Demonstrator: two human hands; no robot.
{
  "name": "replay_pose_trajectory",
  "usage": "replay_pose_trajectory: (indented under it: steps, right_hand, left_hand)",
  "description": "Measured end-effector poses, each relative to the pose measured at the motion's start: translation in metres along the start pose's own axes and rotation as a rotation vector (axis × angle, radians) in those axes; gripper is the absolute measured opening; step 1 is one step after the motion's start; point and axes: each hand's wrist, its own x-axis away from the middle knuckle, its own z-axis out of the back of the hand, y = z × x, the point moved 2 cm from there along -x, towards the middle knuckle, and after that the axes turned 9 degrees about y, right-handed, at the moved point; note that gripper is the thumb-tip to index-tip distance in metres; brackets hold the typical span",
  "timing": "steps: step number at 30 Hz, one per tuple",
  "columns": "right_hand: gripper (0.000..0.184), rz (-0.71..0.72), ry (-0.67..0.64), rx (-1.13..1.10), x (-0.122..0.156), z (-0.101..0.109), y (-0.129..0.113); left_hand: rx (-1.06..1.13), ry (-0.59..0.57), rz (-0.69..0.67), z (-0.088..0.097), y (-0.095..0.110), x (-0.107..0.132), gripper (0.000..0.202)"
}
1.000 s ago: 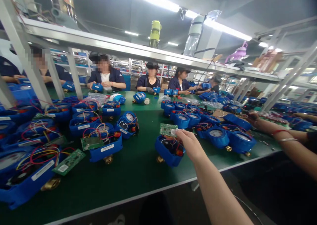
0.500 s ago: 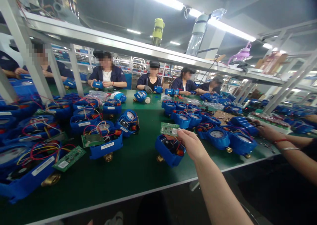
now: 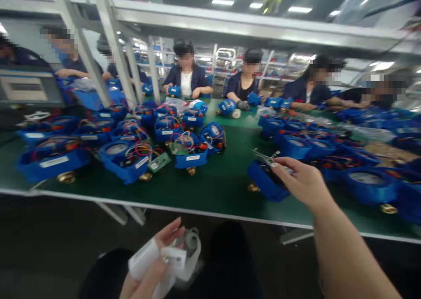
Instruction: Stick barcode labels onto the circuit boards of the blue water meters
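Observation:
My right hand (image 3: 302, 182) pinches a small green circuit board (image 3: 267, 157), seen nearly edge-on, just above an open blue water meter (image 3: 266, 182) near the table's front edge. Low in the view, over my lap, my left hand (image 3: 158, 261) holds a bunch of white paper labels (image 3: 171, 257), with its thumb and fingers closed around them. The picture is blurred by head motion.
The green table (image 3: 217, 187) carries several blue meters with red and yellow wires, such as a meter (image 3: 126, 158) at the left and a meter (image 3: 370, 187) at the right. Several people sit working along the far side. A metal shelf frame (image 3: 112, 35) stands overhead.
The view swung left and down. My left hand with the labels came into sight. My right hand tipped the board from face-on to nearly flat over the meter.

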Motion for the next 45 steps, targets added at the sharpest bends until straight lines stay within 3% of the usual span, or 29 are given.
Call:
replay_pose_trajectory:
  steps: [2, 6, 12, 16, 17, 19, 22, 26, 29, 34, 40, 43, 45]
  right_hand:
    - [0.039, 0.238, 0.056, 0.24, 0.004, -0.003, -0.002]
    - [0.041, 0.537, 0.114, 0.341, 0.01, -0.008, -0.005]
    - [0.033, 0.594, 0.089, 0.298, 0.023, 0.0, -0.017]
    - [0.011, 0.536, 0.199, -0.019, 0.054, 0.012, -0.045]
    - [0.01, 0.505, 0.156, -0.137, 0.066, 0.011, -0.052]
    - [0.016, 0.439, -0.096, -0.349, 0.09, 0.0, -0.067]
    - [0.025, 0.394, -0.593, -0.533, 0.127, -0.036, -0.081]
    - [0.058, 0.292, -0.963, -0.628, 0.154, -0.086, -0.079]
    - [0.052, 0.23, -1.071, -0.574, 0.161, -0.106, -0.07]
    - [0.032, 0.221, -1.186, -0.543, 0.167, -0.105, -0.058]
    - [0.022, 0.159, -1.222, -0.519, 0.17, -0.095, -0.036]
    - [0.022, 0.094, -1.223, -0.495, 0.167, -0.086, -0.023]
    - [0.021, 0.028, -1.23, -0.508, 0.163, -0.079, -0.014]
  left_hand:
    - [0.025, 0.028, -0.021, -0.011, 0.012, 0.018, 0.039]
    - [0.076, 0.007, -0.021, -0.016, 0.02, 0.028, 0.033]
    - [0.103, 0.013, -0.015, -0.013, 0.022, 0.028, 0.029]
    - [0.093, 0.04, -0.013, -0.017, 0.026, 0.029, 0.03]
    - [0.098, 0.049, -0.015, -0.018, 0.027, 0.029, 0.028]
    - [0.115, 0.068, -0.011, -0.02, 0.029, 0.029, 0.024]
    - [0.138, 0.09, 0.013, -0.023, 0.035, 0.029, 0.02]
    - [0.211, 0.205, 0.021, -0.025, 0.053, 0.031, 0.006]
    - [0.229, 0.35, 0.005, -0.019, 0.072, 0.027, 0.007]
    - [0.323, 0.528, -0.007, 0.006, 0.099, 0.005, 0.018]
    - [0.479, 0.524, -0.06, 0.032, 0.118, -0.017, 0.018]
    - [0.46, 0.594, -0.109, 0.05, 0.125, -0.024, 0.009]
    - [0.431, 0.579, -0.11, 0.064, 0.127, -0.028, 0.007]
